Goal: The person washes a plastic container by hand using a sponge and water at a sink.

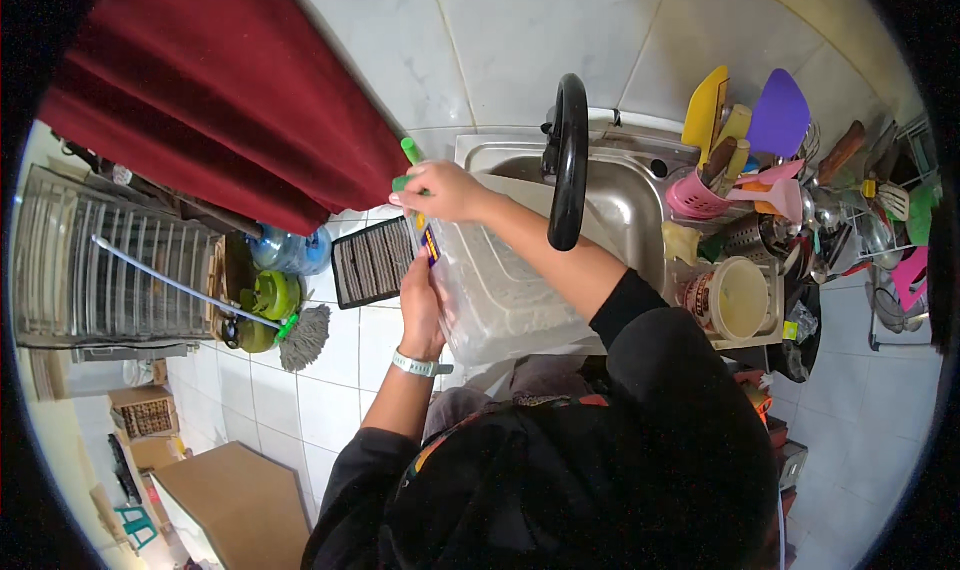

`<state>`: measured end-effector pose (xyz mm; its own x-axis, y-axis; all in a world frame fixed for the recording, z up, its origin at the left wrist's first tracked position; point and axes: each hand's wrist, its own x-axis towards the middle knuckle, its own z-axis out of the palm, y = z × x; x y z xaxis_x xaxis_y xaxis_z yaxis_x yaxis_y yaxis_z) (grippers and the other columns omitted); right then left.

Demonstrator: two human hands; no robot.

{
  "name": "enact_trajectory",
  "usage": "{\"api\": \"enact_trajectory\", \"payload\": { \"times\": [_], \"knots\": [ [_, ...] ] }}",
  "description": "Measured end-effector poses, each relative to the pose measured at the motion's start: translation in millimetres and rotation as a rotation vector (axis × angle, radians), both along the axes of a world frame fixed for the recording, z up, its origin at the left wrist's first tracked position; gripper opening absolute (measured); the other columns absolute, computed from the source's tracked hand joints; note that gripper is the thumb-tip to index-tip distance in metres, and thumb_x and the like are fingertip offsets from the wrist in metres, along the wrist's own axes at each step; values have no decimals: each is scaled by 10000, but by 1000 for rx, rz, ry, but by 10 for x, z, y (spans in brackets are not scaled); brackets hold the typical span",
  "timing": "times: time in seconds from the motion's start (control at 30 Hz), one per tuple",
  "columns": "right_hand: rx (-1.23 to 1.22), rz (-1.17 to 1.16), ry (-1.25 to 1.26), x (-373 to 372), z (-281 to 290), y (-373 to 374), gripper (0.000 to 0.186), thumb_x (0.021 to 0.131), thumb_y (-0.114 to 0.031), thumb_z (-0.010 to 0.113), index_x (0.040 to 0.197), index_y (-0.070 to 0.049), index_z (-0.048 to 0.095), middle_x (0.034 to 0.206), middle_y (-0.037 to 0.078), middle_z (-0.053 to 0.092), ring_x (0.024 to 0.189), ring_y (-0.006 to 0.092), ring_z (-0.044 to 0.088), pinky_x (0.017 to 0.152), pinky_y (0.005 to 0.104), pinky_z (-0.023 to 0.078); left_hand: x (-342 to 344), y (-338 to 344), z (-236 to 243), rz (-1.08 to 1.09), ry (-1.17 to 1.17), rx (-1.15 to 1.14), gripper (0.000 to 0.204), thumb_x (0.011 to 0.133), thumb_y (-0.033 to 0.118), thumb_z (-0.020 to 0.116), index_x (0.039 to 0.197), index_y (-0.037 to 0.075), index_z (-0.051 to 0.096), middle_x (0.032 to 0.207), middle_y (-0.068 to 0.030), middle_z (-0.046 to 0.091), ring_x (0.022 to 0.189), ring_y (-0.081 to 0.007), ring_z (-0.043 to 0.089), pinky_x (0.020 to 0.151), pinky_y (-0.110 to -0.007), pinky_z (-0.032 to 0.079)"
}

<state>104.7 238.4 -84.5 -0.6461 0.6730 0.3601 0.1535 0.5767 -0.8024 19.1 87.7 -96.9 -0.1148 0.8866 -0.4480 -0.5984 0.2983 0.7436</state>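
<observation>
A large translucent plastic container is held tilted over the left part of the steel sink. It has rounded raised ridges and a purple-and-yellow label on its left edge. My left hand, with a pale watch strap at the wrist, grips that edge just below the label. My right hand reaches across to the container's upper left corner. Its fingers are closed on a small green tool, whose kind is mostly hidden by the hand. Another green end shows just above the fingers.
A black faucet arches over the sink. To its right stand a pink utensil basket, a yellow cloth and a white bucket. At left are a red curtain, a mop, a dark mat and a green gas cylinder.
</observation>
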Motion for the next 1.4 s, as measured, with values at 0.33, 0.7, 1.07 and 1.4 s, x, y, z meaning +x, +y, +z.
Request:
{"api": "enact_trajectory", "payload": {
  "times": [0.33,0.7,1.07,1.4],
  "knots": [
    [142,122,-13,669,290,-1274,139,817,-229,607,804,-126,700,912,108,651,1062,296,548,966,413,365,29,91,-94,109,-164,51,315,929,310,443,975,23,564,828,-39,606,731,-143,589,631,-262,485],
    [-368,-774,160,1950,-261,-1843,131,808,-161,651,878,-59,694,834,43,678,692,98,587,734,257,445,-157,71,-96,79,-81,-15,316,932,311,433,979,32,573,815,-47,627,682,-133,603,604,-237,493],
    [-1440,-380,762,2215,-646,-1872,692,828,-567,488,1265,-32,448,1198,135,528,1054,222,528,862,348,452,-913,-506,562,-244,-371,86,454,916,368,408,1179,13,513,1128,-148,577,978,-271,576,871,-385,460],
    [-1445,-251,533,1112,-271,-1785,589,732,-255,714,1214,-24,468,1089,105,571,1010,182,558,870,313,454,-2526,-768,620,-351,463,112,563,926,453,363,1249,-2,440,1168,-131,547,1021,-203,549,879,-320,440]
  ]
}}
